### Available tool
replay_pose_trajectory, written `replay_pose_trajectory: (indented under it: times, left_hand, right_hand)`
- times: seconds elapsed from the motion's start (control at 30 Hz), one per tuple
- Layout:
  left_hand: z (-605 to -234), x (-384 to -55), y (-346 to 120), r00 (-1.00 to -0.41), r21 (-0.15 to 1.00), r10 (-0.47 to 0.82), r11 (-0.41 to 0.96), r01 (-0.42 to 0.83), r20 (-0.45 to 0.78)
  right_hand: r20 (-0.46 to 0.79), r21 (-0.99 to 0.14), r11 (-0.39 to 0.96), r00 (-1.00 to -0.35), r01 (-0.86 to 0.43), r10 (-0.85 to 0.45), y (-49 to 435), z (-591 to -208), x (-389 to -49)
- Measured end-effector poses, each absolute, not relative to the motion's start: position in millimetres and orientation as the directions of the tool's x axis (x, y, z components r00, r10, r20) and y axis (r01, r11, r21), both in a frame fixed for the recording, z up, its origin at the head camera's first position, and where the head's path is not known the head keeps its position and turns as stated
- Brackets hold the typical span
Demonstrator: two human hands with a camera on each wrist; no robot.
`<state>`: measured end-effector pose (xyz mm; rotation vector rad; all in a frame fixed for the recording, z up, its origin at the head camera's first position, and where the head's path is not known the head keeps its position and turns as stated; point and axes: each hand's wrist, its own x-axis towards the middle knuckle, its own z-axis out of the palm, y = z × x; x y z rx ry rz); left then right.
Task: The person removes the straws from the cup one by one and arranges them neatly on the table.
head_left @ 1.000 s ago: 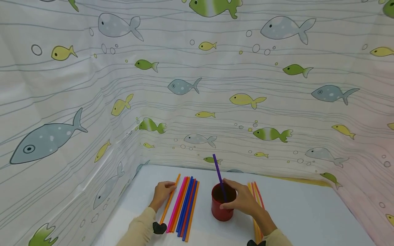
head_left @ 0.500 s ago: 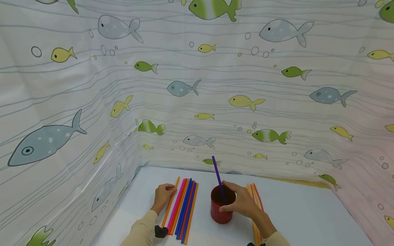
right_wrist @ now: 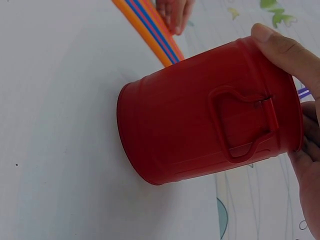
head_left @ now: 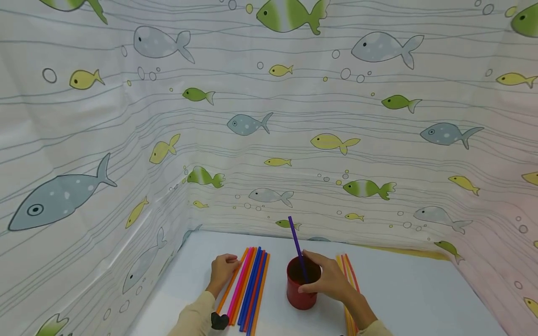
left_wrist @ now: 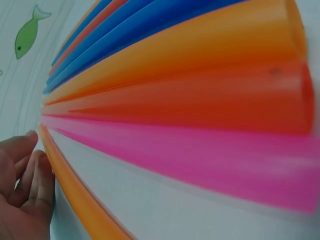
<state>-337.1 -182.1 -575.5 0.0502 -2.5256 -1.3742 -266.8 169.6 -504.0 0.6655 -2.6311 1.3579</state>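
Note:
My right hand (head_left: 329,276) grips the rim of a small red metal pail (head_left: 301,295), thumb on the near side and fingers at the far side. In the right wrist view the pail (right_wrist: 185,120) shows its looped side handle (right_wrist: 240,130). A purple straw (head_left: 295,235) leans upright in it. My left hand (head_left: 223,271) rests beside the outermost orange straw (head_left: 231,284), fingertips touching it near its far end. The left wrist view shows loosely bent fingers (left_wrist: 42,185) against that orange straw (left_wrist: 82,197). Next to it lie a pink straw (head_left: 240,284) and several orange, red and blue ones.
Right of the pail, several yellow and red straws (head_left: 350,280) lie on the white table (head_left: 412,289), partly behind my right forearm. A fish-patterned sheet (head_left: 269,140) rises behind the table and along both sides.
The outermost orange straw's far end has shifted right, close against the pink straw, as my left hand moves slightly. My right hand stays on the pail. The whole head view has dropped slightly.

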Motion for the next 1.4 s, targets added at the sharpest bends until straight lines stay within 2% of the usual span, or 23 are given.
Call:
replay_pose_trajectory:
  times: [0.2,0.63,0.97,1.13,1.4]
  left_hand:
    - [-577,-336,-183,-0.970,0.825,-0.153,0.560,0.073,0.190]
    - [-571,-335,-182,-0.964,0.818,-0.144,0.566,0.104,0.222]
    - [-562,-346,-176,-0.962,0.827,-0.157,0.553,0.100,0.221]
    - [-548,-349,-164,-0.963,0.855,-0.132,0.499,0.141,0.236]
    - [-528,-345,-127,-0.973,0.900,-0.002,0.379,0.214,0.232]
  right_hand:
    - [0.283,-0.751,0.506,-0.899,-0.424,-0.333,169,-504,-267]
    - [0.285,-0.746,0.512,-0.899,-0.426,-0.332,168,-501,-268]
    - [0.299,-0.725,0.536,-0.898,-0.433,-0.321,170,-501,-268]
    - [0.298,-0.722,0.540,-0.898,-0.434,-0.323,170,-502,-268]
    - [0.272,-0.733,0.540,-0.906,-0.413,-0.324,168,-504,-266]
